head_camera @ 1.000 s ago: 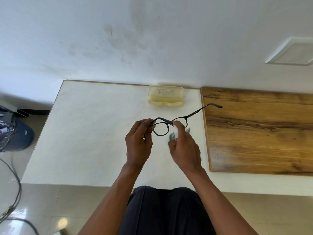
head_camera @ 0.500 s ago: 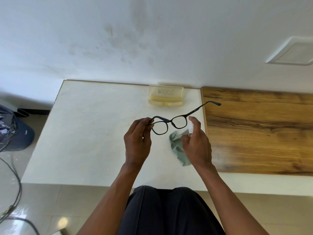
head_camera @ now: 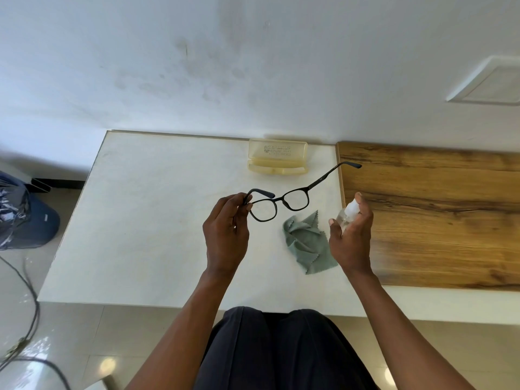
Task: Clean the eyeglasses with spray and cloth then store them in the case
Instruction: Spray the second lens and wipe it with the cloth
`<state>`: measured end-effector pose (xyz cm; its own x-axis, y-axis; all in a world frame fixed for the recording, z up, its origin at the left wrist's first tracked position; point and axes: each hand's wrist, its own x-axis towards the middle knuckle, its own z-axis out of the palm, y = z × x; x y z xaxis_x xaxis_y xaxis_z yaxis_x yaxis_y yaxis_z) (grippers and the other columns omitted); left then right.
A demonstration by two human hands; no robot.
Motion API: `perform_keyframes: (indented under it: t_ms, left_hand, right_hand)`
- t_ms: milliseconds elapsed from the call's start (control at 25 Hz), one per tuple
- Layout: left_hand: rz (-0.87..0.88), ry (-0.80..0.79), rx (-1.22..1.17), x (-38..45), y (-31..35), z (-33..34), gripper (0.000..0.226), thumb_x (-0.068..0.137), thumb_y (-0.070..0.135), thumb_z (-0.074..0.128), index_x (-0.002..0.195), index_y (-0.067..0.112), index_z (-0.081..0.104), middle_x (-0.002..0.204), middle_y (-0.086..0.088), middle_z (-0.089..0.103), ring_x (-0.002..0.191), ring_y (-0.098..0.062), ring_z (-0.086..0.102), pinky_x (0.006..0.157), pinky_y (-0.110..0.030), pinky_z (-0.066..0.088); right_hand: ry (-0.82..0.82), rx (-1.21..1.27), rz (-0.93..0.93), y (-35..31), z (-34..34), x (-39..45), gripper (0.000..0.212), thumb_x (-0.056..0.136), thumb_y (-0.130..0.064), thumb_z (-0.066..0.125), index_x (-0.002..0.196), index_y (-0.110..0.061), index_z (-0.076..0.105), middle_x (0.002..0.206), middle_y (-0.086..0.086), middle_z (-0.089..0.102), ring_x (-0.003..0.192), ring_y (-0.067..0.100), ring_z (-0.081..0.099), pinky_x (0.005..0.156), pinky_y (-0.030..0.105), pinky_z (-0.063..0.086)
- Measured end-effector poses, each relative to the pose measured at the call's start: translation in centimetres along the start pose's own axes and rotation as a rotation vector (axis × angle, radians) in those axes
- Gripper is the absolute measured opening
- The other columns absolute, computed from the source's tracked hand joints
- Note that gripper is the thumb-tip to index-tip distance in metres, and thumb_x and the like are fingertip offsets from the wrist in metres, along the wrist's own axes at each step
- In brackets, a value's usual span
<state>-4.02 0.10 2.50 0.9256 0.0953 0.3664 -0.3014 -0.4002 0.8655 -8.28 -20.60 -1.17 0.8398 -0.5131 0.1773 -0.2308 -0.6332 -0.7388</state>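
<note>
Printed writing on the lid of the yellowish translucent eyeglass case (head_camera: 278, 159), several lines plus a small logo, but way too small and blurry to read. Case open at the far edge of the white surface (head_camera: 146, 220), right up against the wall (head_camera: 253, 66), lid tipped up.

Black-framed eyeglasses (head_camera: 281, 202) held up above the surface, a bit near of the case. Left hand (head_camera: 226, 235) pinching the left end of the frame by the hinge, fingers (head_camera: 242, 202) closed on it. That temple folded in behind the lenses, the other temple sticking out far and to the right, tip hanging over the edge of the wooden board (head_camera: 436, 215).

Right hand (head_camera: 350, 237) wrapped around a small clear spray bottle (head_camera: 347, 213) with a white top, index finger resting on top of the nozzle, just right of the glasses and apart from them. No label visible on the bottle, mostly hidden by the hand.

Grey-green cleaning cloth (head_camera: 306, 243) with zigzag edges lying crumpled on the surface between the two hands, below the right lens.

Around the scene: wooden board covering the right side of the surface, a white plate (head_camera: 489, 83) on the wall top right, a dark blue bin with plastic liner (head_camera: 25, 215) on the floor far left, cables (head_camera: 25, 319) trailing on the tiles, dark trousers (head_camera: 281, 353) at the near edge.
</note>
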Motion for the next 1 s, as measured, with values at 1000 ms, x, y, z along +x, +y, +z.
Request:
perform_keyframes:
  t_ms: [1000]
  left_hand:
    - [-0.041, 0.026, -0.011, -0.3, 0.2, -0.2, 0.015, 0.084, -0.007, 0.059, 0.096, -0.001, 0.066, 0.094, -0.011, 0.066, 0.085, -0.003, 0.059, 0.063, -0.010, 0.048]
  right_hand:
    - [0.290, -0.195, -0.018, 0.5, 0.1, -1.1, 0.067, 0.069, -0.006, 0.074, 0.115, -0.026, 0.029, 0.119, 0.034, 0.042, 0.111, 0.038, 0.036, 0.083, 0.049, 0.038]
